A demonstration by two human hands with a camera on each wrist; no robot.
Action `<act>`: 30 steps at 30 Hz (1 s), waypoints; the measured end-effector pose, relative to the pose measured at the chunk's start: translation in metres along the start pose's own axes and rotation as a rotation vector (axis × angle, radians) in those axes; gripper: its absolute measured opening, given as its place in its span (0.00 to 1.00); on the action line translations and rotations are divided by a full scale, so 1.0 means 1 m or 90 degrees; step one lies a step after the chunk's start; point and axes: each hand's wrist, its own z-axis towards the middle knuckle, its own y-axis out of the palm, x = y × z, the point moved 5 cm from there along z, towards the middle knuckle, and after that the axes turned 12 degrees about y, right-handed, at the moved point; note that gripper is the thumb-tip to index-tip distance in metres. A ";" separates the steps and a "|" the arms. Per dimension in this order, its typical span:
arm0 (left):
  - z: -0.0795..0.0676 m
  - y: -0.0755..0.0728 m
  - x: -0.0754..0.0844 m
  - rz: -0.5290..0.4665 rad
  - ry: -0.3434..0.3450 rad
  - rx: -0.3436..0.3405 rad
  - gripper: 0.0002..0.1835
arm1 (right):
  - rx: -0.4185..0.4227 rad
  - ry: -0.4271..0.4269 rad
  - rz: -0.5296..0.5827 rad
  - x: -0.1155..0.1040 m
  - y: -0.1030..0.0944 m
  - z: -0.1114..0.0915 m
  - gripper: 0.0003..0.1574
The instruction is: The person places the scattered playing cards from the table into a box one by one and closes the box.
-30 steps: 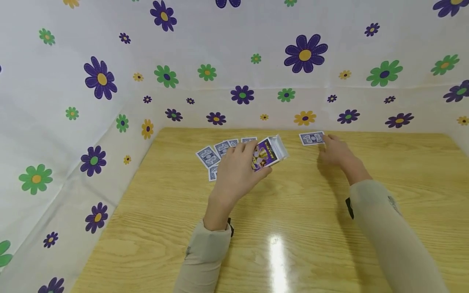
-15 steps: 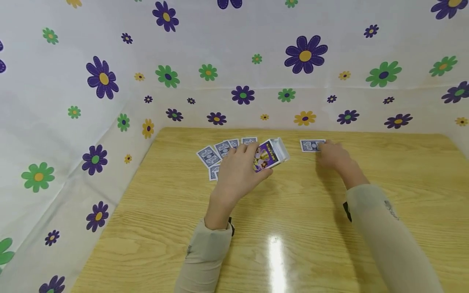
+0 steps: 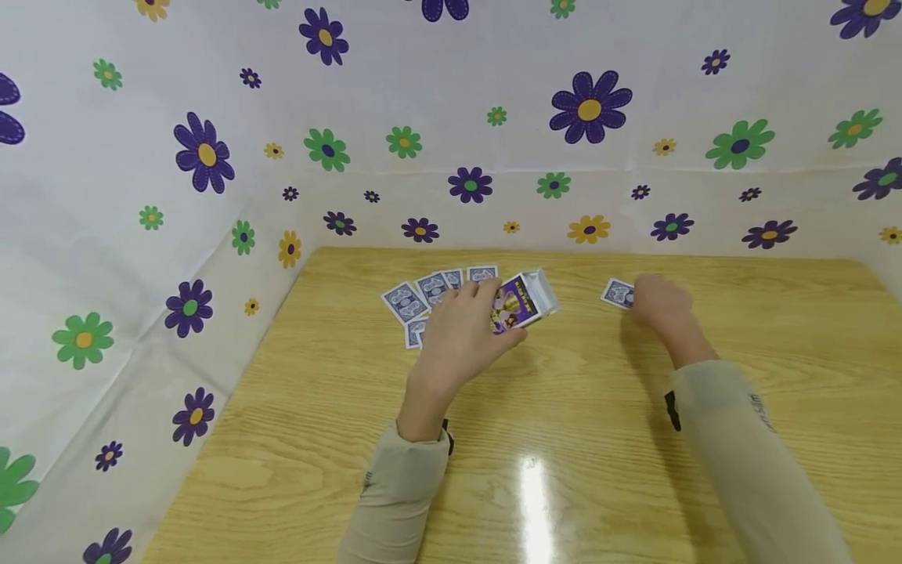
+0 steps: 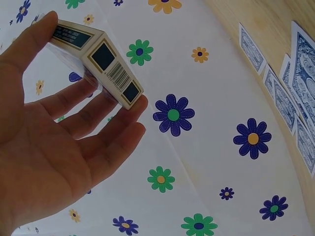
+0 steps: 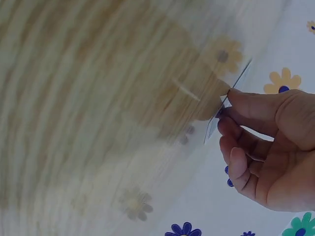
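Note:
My left hand (image 3: 456, 338) grips a purple playing-card box (image 3: 517, 302) above the table, its open flap end facing right and away. In the left wrist view the thumb and fingertips hold the box's edges, and a barcode shows on the box (image 4: 118, 76). My right hand (image 3: 662, 305) pinches a blue-backed playing card (image 3: 617, 293) at the far right of centre. The right wrist view shows that card (image 5: 211, 129) nearly edge-on between thumb and index finger, close to the wood surface. Whether it touches the table I cannot tell.
Several blue-backed cards (image 3: 405, 301) lie overlapping on the wooden table (image 3: 317, 407), partly hidden behind my left hand. A white flowered cloth (image 3: 521, 149) hangs along the table's back and left edges. Light glares off the near middle.
The pinched card has turned and shifted right and slightly nearer with my right hand, which now covers more of it. My left hand and the box stay nearly still.

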 end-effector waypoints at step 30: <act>0.003 0.005 -0.003 -0.011 -0.006 -0.008 0.41 | -0.017 0.032 0.251 0.032 0.003 -0.008 0.44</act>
